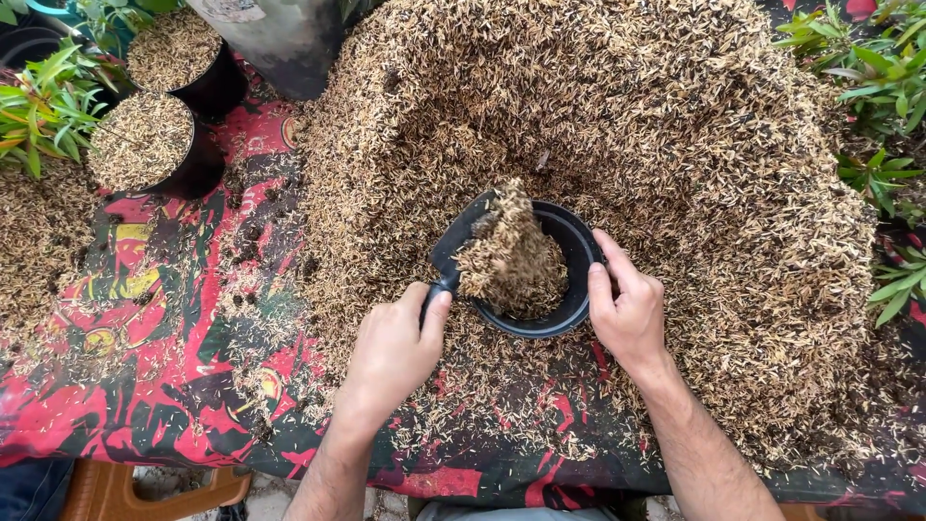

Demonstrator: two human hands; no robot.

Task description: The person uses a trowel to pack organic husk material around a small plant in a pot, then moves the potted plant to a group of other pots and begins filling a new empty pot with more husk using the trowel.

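Right now the left hand (391,349) grips the scoop (470,243), its husk-laden blade tilted over the black pot (575,253), while the right hand (629,311) clasps the pot's right rim.

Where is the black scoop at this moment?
In the head view the black scoop is centre frame, held in the left hand and tipped over the black pot that the right hand steadies by its rim.

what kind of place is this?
Likely a plant nursery potting table: a big heap of husks, black pots already filled, green plants at the edges, and a scoop tipping husks into a pot.
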